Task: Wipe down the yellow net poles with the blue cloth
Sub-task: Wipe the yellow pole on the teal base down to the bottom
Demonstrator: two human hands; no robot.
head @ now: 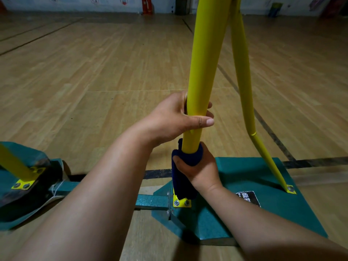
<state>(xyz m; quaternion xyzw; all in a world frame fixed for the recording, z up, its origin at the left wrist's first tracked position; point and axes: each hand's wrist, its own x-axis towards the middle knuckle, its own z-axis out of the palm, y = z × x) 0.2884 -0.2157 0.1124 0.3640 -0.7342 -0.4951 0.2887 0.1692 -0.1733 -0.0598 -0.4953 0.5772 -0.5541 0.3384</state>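
Note:
A thick yellow net pole (205, 59) rises from a green base (241, 213) in front of me. My left hand (177, 119) grips the pole about a third of the way up, thumb across its front. Just below, my right hand (199, 166) holds the dark blue cloth (180, 178) wrapped round the pole's lower end, close above the yellow bolted foot plate (181, 203). A thinner yellow brace pole (243, 76) slants down to the right side of the base. The pole's foot is hidden by the cloth.
A second green base with another yellow pole (15, 166) sits at the lower left, joined by a green bar (150, 201). Wooden court floor (94, 72) with dark lines spreads all around. Red extinguishers (146, 5) stand by the far wall.

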